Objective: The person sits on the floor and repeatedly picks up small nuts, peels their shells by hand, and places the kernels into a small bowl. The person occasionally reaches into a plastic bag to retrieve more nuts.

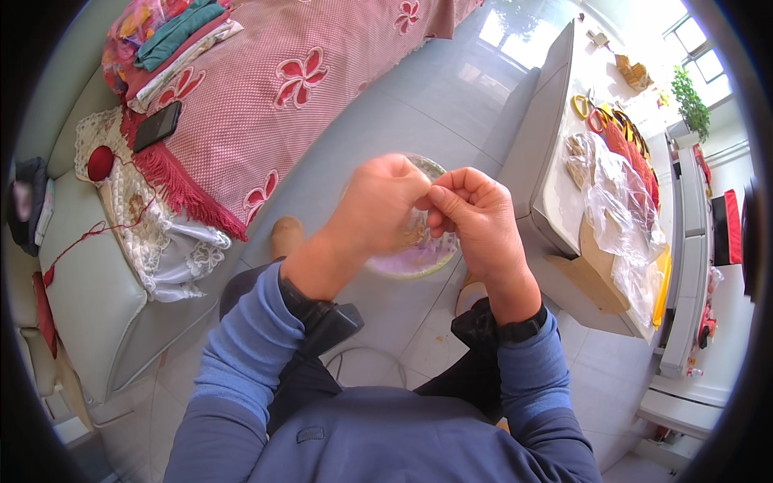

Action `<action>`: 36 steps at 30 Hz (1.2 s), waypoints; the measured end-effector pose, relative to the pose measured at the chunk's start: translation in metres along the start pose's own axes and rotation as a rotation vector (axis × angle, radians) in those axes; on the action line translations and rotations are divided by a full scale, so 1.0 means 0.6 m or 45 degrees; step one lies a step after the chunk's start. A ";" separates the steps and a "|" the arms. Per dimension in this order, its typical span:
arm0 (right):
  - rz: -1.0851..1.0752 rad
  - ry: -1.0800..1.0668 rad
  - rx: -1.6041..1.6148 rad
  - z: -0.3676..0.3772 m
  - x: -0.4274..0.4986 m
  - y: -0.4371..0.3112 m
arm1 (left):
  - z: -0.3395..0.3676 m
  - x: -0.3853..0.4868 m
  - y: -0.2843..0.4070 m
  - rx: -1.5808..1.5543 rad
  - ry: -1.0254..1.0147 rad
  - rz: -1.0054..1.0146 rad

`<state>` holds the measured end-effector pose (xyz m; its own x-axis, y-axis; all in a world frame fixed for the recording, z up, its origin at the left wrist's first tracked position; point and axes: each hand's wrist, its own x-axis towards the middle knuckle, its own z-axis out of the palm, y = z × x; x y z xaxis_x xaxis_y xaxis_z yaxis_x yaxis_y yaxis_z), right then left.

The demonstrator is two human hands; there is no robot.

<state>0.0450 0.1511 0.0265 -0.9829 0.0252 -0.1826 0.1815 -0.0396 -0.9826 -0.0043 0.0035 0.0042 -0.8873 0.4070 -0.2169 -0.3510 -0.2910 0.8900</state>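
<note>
My left hand [383, 205] and my right hand [477, 220] meet in front of me with their fingertips together. The left one is blurred, its fingers curled in with the back of the hand turned up. On the right, the thumb presses against the bent index finger. Whatever may be pinched between the fingertips is too small or hidden to make out. Below both hands, a round basin or bin [416, 268] with a pale green rim and purplish inside stands on the floor, partly covered by them. Some light brown bits [415, 232] show in it.
At left, a sofa [90, 302] bears a pink patterned cover [241, 78], folded clothes [181, 42], a smartphone [157, 126] and a red yarn ball [100, 163]. At right, a table [558, 205] holds scissors [583, 104], clear plastic bags [610, 187], a cardboard box [595, 259] and orange-red material [634, 160].
</note>
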 end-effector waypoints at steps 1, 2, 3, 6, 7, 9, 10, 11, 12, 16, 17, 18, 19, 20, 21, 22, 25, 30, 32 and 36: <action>0.022 -0.010 0.029 -0.002 0.000 0.001 | 0.002 -0.001 0.001 -0.013 -0.009 0.008; 0.022 -0.018 0.082 -0.002 0.001 0.002 | 0.003 -0.002 0.002 -0.008 -0.013 0.017; 0.022 -0.025 0.136 -0.002 0.002 0.004 | 0.004 -0.003 0.003 -0.004 -0.018 0.026; 0.061 -0.037 0.278 -0.003 0.003 0.007 | 0.008 -0.006 0.004 0.019 -0.009 0.037; 0.105 -0.020 0.304 -0.003 0.003 0.008 | 0.009 -0.007 0.005 0.048 0.001 0.039; 0.166 -0.051 0.360 -0.008 0.004 0.006 | 0.010 -0.007 0.006 0.079 0.004 0.060; 0.198 -0.065 0.383 -0.011 0.004 0.004 | 0.011 -0.007 0.006 0.059 -0.003 0.044; 0.240 -0.086 0.426 -0.015 0.005 0.002 | 0.011 -0.007 0.007 0.041 -0.011 0.029; 0.271 -0.115 0.474 -0.019 0.005 0.001 | 0.011 -0.007 0.007 0.022 -0.019 0.012; 0.320 -0.143 0.538 -0.030 0.009 0.002 | 0.003 -0.006 0.011 -0.055 -0.083 -0.069; 0.296 -0.144 0.553 -0.031 0.010 0.004 | 0.001 -0.005 0.013 -0.078 -0.084 -0.118; 0.289 -0.127 0.555 -0.032 0.010 0.006 | -0.002 -0.004 0.014 -0.121 -0.096 -0.156; 0.283 -0.110 0.556 -0.032 0.011 0.007 | -0.004 -0.005 0.016 -0.070 -0.108 -0.162; 0.285 -0.119 0.575 -0.033 0.011 0.008 | -0.005 -0.006 0.018 -0.038 -0.129 -0.156; 0.286 -0.130 0.593 -0.033 0.011 0.008 | -0.005 -0.006 0.020 0.028 -0.098 -0.212; 0.288 -0.140 0.610 -0.033 0.010 0.008 | -0.004 -0.006 0.021 -0.066 -0.125 -0.178; 0.315 -0.139 0.652 -0.035 0.010 0.004 | 0.001 -0.007 0.024 -0.167 -0.088 -0.230; 0.300 -0.125 0.696 -0.037 0.010 0.000 | -0.005 -0.005 0.026 -0.110 -0.165 -0.232; 0.277 -0.109 0.688 -0.036 0.011 0.001 | -0.006 -0.004 0.023 -0.165 -0.198 -0.214; 0.235 -0.082 0.664 -0.036 0.012 0.007 | -0.006 -0.003 0.018 -0.162 -0.179 -0.214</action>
<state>0.0392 0.1725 0.0206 -0.9392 -0.0896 -0.3315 0.3271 -0.5274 -0.7842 -0.0074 -0.0037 0.0130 -0.7658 0.5729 -0.2920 -0.5331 -0.3117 0.7866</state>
